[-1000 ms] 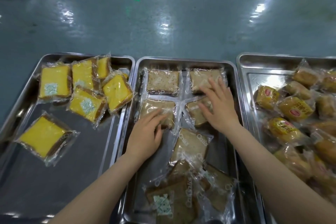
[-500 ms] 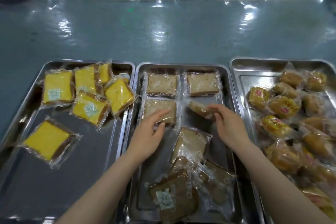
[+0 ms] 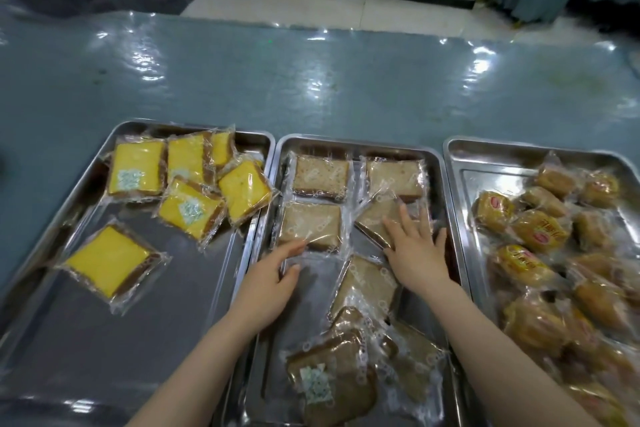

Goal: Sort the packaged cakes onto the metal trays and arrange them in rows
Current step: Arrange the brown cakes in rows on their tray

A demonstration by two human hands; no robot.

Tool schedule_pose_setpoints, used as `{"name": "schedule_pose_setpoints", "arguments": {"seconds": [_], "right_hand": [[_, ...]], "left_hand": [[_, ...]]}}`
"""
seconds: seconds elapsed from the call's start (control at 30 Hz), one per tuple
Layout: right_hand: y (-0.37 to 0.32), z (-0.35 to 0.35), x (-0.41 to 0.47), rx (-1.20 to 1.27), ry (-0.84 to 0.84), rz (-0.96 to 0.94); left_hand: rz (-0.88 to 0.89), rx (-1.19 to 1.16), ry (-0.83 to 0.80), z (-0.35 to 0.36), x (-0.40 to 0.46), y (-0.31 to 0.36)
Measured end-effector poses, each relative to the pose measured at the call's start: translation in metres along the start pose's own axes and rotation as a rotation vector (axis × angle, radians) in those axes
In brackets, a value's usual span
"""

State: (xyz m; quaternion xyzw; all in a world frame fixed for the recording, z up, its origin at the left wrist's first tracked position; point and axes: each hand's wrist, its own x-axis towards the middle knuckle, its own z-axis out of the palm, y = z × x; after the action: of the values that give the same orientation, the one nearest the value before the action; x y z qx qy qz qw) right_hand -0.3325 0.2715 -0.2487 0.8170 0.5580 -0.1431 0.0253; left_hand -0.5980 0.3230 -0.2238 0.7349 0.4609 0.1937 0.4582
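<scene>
- Step in hand: the second row of brown cakes in the middle tray [image 3: 360, 144].
- Right hand [image 3: 417, 250], fingers flat, presses a tilted cake [image 3: 375, 218] near the tray's right edge; half a second ago it pinched this cake.
- Left hand [image 3: 273, 274], open, touches the left cake [image 3: 310, 224].
- Next: turn the tilted cake straight.
</scene>
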Motion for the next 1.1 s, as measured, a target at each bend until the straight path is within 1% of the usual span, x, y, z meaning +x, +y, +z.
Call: {"name": "schedule_pose_setpoints", "arguments": {"seconds": [0.13,0.2,0.3,0.4,0.47,0.53,0.57,0.6,0.63,0.7,0.77,0.87,0.97,1.03,1.1], "right_hand": [[0.01,-0.003,0.001,0.017,0.103,0.007],[0.011,-0.006,-0.001,0.065,0.069,0.013],[0.011,0.0,-0.007,0.056,-0.02,-0.022],[0.005,-0.004,-0.009,0.071,-0.081,0.028],[-0.004,-0.013,-0.012,0.031,-0.022,0.064],[-0.015,-0.016,-0.025,0.035,0.106,0.058],[-0.019,-0.014,-0.035,0.088,0.127,0.039],[-0.021,-0.011,-0.046,0.174,0.099,0.034],[-0.021,-0.009,-0.057,0.267,0.029,0.064],[-0.017,-0.005,-0.076,0.405,-0.099,0.182],[-0.008,-0.003,-0.09,0.544,-0.106,0.275],[-0.001,-0.001,-0.103,0.759,-0.011,0.34],[0.003,-0.004,-0.11,0.95,0.155,0.389],[0.007,-0.007,-0.111,1.012,0.259,0.424],[0.011,-0.009,-0.11,0.986,0.279,0.409]], "left_hand": [[-0.037,0.011,-0.093,-0.002,-0.01,-0.004],[-0.071,-0.024,-0.096,-0.005,-0.013,-0.004],[-0.115,-0.069,-0.084,-0.009,-0.018,-0.001],[-0.124,-0.023,-0.128,-0.01,-0.028,-0.001],[-0.108,0.021,-0.163,-0.01,-0.036,-0.003],[-0.091,0.061,-0.209,-0.012,-0.042,-0.002],[-0.093,0.072,-0.241,-0.012,-0.045,-0.002],[-0.098,0.075,-0.277,-0.012,-0.047,-0.001],[-0.105,0.075,-0.316,-0.011,-0.05,0.0],[-0.117,0.078,-0.402,-0.007,-0.056,0.001],[-0.13,0.09,-0.475,-0.001,-0.06,0.0],[-0.106,0.215,-0.479,0.008,-0.062,-0.004],[-0.088,0.287,-0.426,0.009,-0.06,-0.005],[-0.088,0.268,-0.396,0.006,-0.06,-0.004],[-0.103,0.24,-0.33,0.0,-0.058,-0.002]]}}
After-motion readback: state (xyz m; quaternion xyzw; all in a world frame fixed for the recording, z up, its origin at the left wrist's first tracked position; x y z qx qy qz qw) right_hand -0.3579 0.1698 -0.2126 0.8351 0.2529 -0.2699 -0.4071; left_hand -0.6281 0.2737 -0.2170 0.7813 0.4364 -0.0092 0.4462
